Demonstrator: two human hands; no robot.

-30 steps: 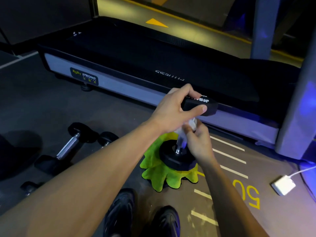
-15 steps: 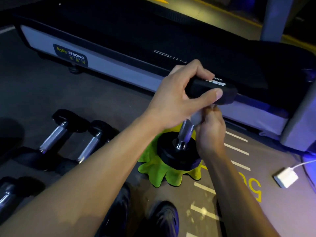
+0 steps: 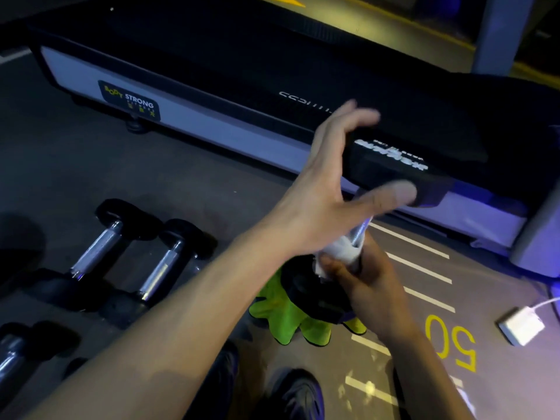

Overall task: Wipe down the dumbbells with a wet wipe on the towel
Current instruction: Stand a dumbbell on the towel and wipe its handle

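Note:
A black dumbbell [image 3: 394,165] stands on end on the lime-green towel [image 3: 281,319], its lower head [image 3: 309,298] resting on the cloth. My left hand [image 3: 327,195] holds the upper head between thumb and fingers; the hand is blurred. My right hand [image 3: 369,286] grips a white wet wipe [image 3: 339,253] wrapped round the lower part of the chrome handle [image 3: 360,231], just above the lower head.
Two more dumbbells [image 3: 100,250] [image 3: 163,268] lie on the dark floor to the left, and a third [image 3: 12,353] at the lower left edge. A treadmill deck [image 3: 212,122] runs behind. A white charger [image 3: 521,327] lies at right. My shoes [image 3: 297,395] are below the towel.
My right hand slid the wipe up the handle to just under the upper head, then back down to the lower part. My left hand's fingers have spread wider on the upper head.

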